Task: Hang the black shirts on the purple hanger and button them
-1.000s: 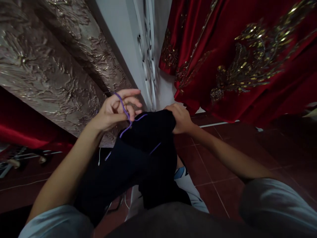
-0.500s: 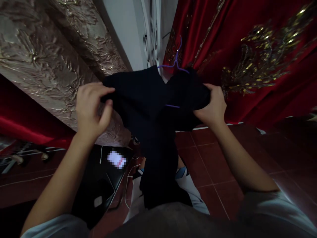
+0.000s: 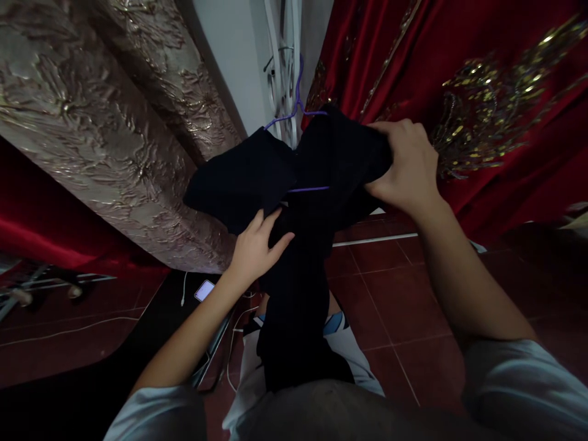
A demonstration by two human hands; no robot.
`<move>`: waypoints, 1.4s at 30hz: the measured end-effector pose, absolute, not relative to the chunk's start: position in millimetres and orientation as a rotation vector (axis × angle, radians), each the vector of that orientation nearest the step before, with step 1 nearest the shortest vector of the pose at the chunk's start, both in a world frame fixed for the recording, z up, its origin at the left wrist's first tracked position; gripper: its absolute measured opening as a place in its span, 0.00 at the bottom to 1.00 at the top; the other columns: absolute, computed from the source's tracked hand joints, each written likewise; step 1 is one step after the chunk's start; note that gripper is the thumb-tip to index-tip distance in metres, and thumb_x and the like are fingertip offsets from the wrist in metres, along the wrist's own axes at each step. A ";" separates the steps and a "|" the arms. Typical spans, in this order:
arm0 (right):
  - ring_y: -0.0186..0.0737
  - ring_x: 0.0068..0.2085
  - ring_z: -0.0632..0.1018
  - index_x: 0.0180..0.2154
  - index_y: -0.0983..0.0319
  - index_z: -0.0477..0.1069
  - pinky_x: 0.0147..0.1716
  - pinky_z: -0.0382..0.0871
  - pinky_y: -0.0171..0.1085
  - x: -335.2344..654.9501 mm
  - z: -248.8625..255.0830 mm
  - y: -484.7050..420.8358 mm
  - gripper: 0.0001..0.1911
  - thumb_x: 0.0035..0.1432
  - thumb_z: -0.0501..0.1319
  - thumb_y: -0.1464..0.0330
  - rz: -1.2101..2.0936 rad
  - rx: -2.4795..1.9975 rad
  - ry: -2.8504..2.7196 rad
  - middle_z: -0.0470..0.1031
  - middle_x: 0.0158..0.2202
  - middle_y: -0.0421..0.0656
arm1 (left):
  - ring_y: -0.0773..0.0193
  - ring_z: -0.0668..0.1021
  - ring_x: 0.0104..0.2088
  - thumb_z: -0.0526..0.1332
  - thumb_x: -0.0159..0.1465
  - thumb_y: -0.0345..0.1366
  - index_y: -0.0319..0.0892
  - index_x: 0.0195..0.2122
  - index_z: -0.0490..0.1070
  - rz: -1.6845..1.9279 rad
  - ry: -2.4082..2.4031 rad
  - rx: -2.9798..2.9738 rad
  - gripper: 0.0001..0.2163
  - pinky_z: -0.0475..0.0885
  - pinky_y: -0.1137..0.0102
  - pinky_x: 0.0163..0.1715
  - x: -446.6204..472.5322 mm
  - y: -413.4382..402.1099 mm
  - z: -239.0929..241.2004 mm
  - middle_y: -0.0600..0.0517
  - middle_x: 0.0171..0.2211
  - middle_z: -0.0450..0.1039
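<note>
Dark garment [image 3: 319,217] sits on purple hanger [image 3: 298,101] — long axis runs from hanger toward person [image 3: 316,413], hook pointing away. Right hand [image 3: 411,168], right of hanger, grasps a shoulder; left hand [image 3: 255,248], below hanger, is loosely spread — not gripping.

I read this over my remote feed as a dress shop or a garment store room — I can't tell which. On the right I see red satin cloth [image 3: 436,37] hanging, sewn with gold sequins [image 3: 487,122]; on the left, pale embossed cloth [image 3: 92,135] hangs in tall folds beside a second red cloth [image 3: 68,226], with a wheeled rack base [image 3: 92,277] low down. A dark garment [image 3: 331,147] on a purple hanger [image 3: 298,104] fits too — all above red floor tiles [image 3: 386,288]
</note>
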State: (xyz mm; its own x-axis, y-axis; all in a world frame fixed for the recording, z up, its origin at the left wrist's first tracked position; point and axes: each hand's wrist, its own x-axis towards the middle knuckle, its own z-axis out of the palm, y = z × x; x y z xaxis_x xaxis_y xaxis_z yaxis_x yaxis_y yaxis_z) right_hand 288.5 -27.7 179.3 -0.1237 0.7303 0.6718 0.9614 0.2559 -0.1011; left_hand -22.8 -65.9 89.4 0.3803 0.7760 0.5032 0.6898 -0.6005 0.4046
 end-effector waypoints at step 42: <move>0.35 0.30 0.74 0.32 0.61 0.69 0.31 0.67 0.34 165.0 16.1 -123.8 0.17 0.61 0.67 0.55 1.195 -1.156 -1.160 0.72 0.27 0.38 | 0.62 0.81 0.35 0.64 0.67 0.33 0.44 0.39 0.77 1.397 1.152 1.673 0.02 0.79 0.67 0.38 20.0 -117.8 7.0 0.51 0.34 0.76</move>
